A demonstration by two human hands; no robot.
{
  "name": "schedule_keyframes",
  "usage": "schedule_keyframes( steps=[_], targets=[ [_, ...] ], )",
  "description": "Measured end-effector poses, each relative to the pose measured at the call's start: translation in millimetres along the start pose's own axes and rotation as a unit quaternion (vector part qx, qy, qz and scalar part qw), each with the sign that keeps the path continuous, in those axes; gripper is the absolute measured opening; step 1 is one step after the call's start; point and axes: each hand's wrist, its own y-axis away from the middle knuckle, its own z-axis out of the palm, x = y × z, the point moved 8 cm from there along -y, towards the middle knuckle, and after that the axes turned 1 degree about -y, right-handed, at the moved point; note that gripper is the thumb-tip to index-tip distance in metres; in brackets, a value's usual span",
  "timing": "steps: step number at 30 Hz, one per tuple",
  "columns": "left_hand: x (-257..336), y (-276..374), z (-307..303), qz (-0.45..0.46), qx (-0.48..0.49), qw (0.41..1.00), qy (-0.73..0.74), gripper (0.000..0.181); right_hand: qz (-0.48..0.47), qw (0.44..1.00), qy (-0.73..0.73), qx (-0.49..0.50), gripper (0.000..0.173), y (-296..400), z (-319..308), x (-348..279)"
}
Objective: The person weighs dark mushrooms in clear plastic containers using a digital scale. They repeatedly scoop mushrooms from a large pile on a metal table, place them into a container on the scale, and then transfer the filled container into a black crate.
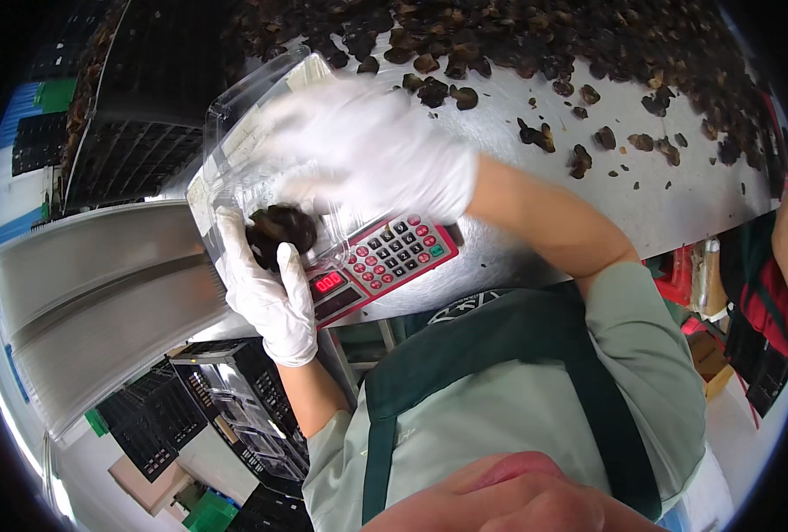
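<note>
My left hand [266, 292], in a white glove, cups a clump of dark wood ear mushrooms [284, 229] between thumb and fingers. Around the clump is a clear plastic clamshell container [251, 90] with its lid raised, over a digital scale. The scale's red keypad panel [394, 256] shows at the container's near side, its display lit red. My right hand [374, 146], also gloved, reaches across the container from the right. Motion blurs its fingers, so I cannot tell what it holds.
Many dark mushroom pieces [513, 40] are heaped along the far side of the metal table [500, 179], with loose ones scattered nearer. Black plastic crates [128, 139] stand at the left, beside stacked clear plastic [114, 279]. Another person's arm [785, 226] shows at the right rim.
</note>
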Motion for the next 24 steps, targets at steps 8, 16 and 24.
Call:
schedule_keyframes(
  steps=[8,16,24],
  targets=[
    [16,-6,6,0.026,-0.015,0.997,-0.069,0.059,0.163,0.959,0.196,-0.123,0.037,113,-33,203],
    [16,-1,0,0.024,-0.002,0.997,-0.071,0.063,0.187,0.967,0.172,0.012,0.023,38,-105,227],
    [9,5,-3,0.027,0.018,0.997,-0.065,0.066,0.202,0.916,0.334,-0.088,0.068,-15,-68,287]
  ],
)
